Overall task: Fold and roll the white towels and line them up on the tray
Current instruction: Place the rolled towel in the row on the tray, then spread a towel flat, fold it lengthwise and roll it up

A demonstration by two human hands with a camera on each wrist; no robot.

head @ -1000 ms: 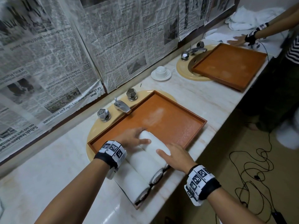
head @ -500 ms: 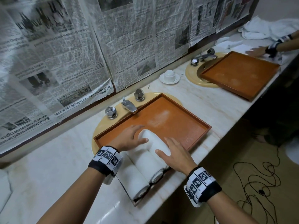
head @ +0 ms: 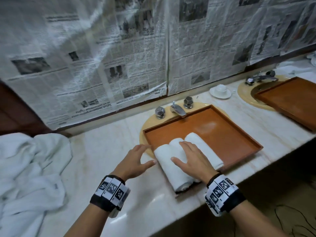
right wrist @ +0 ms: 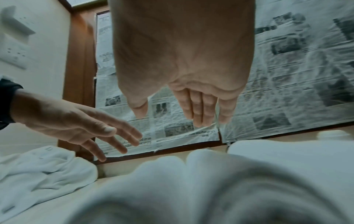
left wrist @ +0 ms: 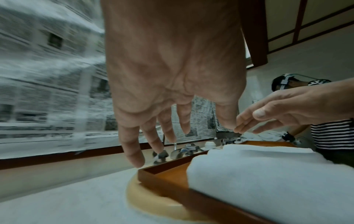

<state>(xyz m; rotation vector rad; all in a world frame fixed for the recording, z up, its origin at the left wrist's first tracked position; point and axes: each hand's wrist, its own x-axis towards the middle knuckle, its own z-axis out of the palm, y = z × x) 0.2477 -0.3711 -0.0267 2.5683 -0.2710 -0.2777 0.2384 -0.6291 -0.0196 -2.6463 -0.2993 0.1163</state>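
Since half a second ago the left hand has come off the rolls and now hovers beside the tray's left corner, fingers spread and loose, holding nothing. The right hand has shifted leftward to lie above the middle roll, fingers straight and together, thumb out toward the left hand; the wrist views show a gap beneath it, so contact is uncertain.

Three white rolls lie side by side, touching, at the tray's near left end, under and either side of the right hand. The tray sits over a sink on the marble surface.

Left of the left hand: loose towels heaped on the surface. Beyond both hands: a tap. Far right of the right hand: a cup and a second tray. Newspaper covers the wall.
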